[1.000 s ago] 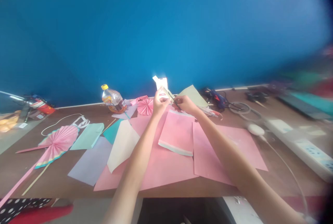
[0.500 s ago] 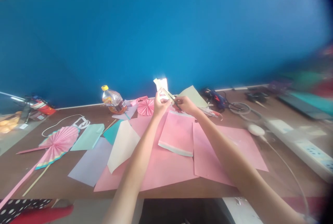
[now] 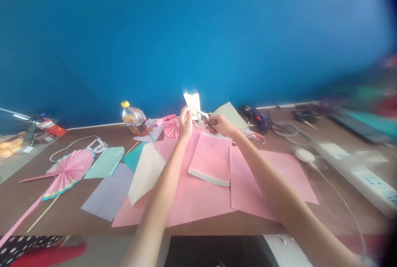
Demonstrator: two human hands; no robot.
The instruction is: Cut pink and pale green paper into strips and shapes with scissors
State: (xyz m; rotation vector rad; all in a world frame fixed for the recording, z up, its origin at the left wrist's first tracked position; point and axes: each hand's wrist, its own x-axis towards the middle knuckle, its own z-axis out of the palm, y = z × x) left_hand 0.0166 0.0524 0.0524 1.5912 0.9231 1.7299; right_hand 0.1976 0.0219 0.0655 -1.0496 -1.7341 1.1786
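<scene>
At the back of the table, my left hand (image 3: 186, 122) is raised with its fingers pinched on a small pale piece of paper, partly lost in the glare. To its right, my right hand (image 3: 223, 125) is closed around the dark handles of a pair of scissors (image 3: 211, 125), whose tips point left toward the left hand. Behind both hands a bright phone (image 3: 194, 102) stands upright against the wall. Below them lies a folded pink paper (image 3: 212, 159) with a pale edge, on top of larger pink sheets (image 3: 198, 205).
A pleated pink fan (image 3: 70, 170), a mint paper (image 3: 107, 162) and a lilac sheet (image 3: 108, 192) lie left. A yellow-capped bottle (image 3: 135, 120) stands behind them, near a pink rosette (image 3: 171, 128). Right are a glue gun (image 3: 259, 119), cables and a power strip (image 3: 359, 176).
My left hand has turned more upright and shifted slightly left, away from the scissors. My right hand stays almost in place, still holding the scissors.
</scene>
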